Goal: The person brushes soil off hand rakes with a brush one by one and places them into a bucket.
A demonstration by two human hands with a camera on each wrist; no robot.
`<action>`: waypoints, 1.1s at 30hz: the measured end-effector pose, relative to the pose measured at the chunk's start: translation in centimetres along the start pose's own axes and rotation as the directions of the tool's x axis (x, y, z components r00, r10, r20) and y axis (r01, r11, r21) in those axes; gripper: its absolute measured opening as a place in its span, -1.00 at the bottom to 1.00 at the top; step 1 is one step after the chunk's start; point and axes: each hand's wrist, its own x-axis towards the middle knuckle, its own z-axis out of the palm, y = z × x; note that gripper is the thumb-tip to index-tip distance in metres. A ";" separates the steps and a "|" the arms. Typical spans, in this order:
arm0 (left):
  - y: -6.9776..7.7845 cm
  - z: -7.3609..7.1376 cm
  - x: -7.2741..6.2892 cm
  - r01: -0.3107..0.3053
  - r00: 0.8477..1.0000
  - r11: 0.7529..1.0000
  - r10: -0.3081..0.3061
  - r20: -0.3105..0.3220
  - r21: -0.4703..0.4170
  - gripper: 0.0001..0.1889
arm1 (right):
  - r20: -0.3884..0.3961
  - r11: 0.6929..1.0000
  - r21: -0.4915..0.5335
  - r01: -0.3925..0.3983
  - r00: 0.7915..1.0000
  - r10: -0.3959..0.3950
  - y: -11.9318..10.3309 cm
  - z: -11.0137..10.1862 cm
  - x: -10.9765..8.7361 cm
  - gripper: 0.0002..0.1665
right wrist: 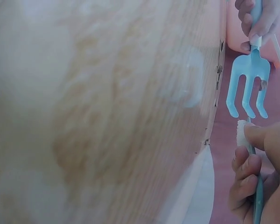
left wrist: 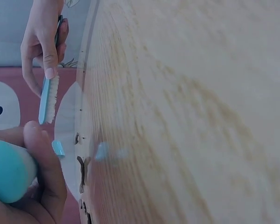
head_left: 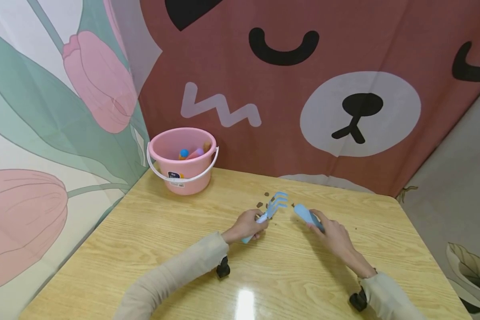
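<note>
My left hand grips the handle of a light-blue three-pronged garden hand rake, its prongs pointing away and to the right over the table. In my right hand is a blue brush, with white bristles showing in the left wrist view. The brush tip faces the rake prongs across a small gap. Several brown crumbs lie scattered on the wood around the rake head. One brown bit shows at a prong in the right wrist view.
At the table's back left stands a pink bucket with a white handle, holding colourful items, among them a blue round one. The wooden table backs onto a printed curtain. A small dark speck lies right of my right hand.
</note>
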 end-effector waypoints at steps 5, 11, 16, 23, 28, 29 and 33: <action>0.1 0.1 -0.1 0.001 1.000 0.999 0.000 0.027 -0.038 -0.85 | 0.009 1.000 0.014 0.007 1.000 -0.007 0.0 0.2 0.1 -0.42; -0.1 0.2 0.0 0.019 0.999 1.000 -0.018 0.046 -0.024 -0.76 | 0.005 1.000 0.020 0.020 1.000 -0.020 -0.2 0.3 0.4 -0.42; -0.3 0.4 0.0 0.000 0.999 0.998 -0.002 0.034 0.058 -0.72 | 0.010 0.998 0.040 0.042 0.999 -0.043 -0.7 0.2 0.5 -0.42; -0.1 0.4 -0.1 0.019 0.999 1.000 -0.020 0.046 0.022 -0.75 | 0.007 0.996 0.051 0.068 0.998 -0.068 -1.8 0.3 1.0 -0.41; -0.1 0.4 -0.3 0.020 0.999 1.000 -0.020 0.044 -0.007 -0.84 | 0.018 0.995 0.073 0.072 0.997 -0.074 -2.6 0.5 1.6 -0.40; -0.1 0.4 -0.3 0.019 0.999 1.000 -0.019 0.043 -0.006 -0.84 | 0.021 0.994 0.079 0.071 0.997 -0.073 -2.7 0.5 1.7 -0.39; -0.2 0.4 -0.4 0.014 0.999 1.000 -0.014 0.031 -0.003 -0.83 | 0.013 0.993 0.089 0.076 0.997 -0.078 -3.2 0.7 2.0 -0.39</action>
